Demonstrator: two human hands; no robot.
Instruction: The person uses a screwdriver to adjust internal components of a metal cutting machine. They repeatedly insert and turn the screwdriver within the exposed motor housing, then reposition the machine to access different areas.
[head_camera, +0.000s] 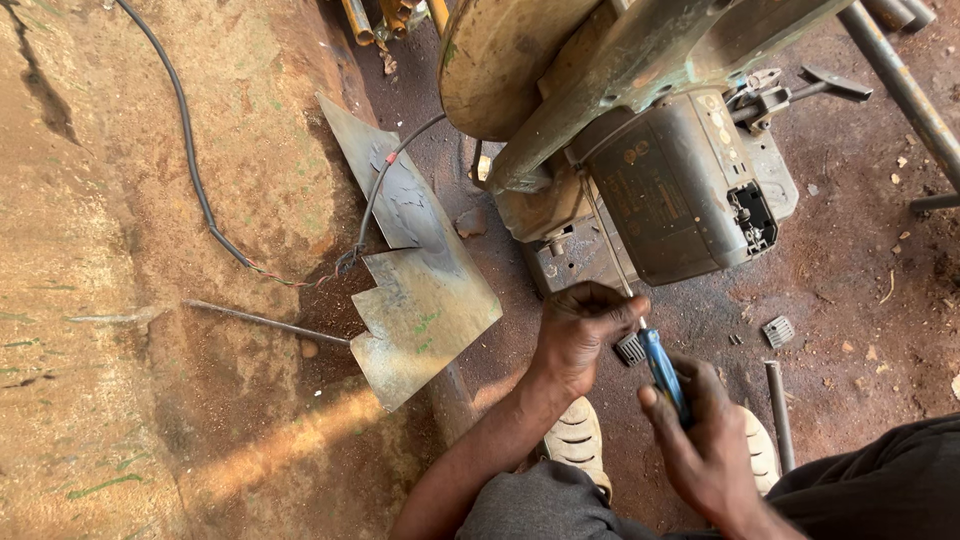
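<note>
- Bare red earth, with a bent metal sheet (420, 290) at nine o'clock of the hands.
- Left hand (580, 330) pinches a small ribbed part (630, 348), light and rigid.
- Right hand (705, 440), fingers clamped on a blue-handled screwdriver (662, 370); stiff, best held mid-handle, tip toward the motor (680, 180) at twelve o'clock.

Bare reddish-brown dirt floor (120, 300), darker and damper toward three o'clock. A bent sheet of grey metal (420, 300) lies near the centre, with a thin metal rod (265, 322) running from under it toward nine o'clock and a black cable (190, 160) curving up to eleven o'clock. A worn machine with an electric motor (670, 190) sits at one o'clock; a small ribbed metal piece (779, 331) and a short rod (780, 415) lie at four o'clock
</note>
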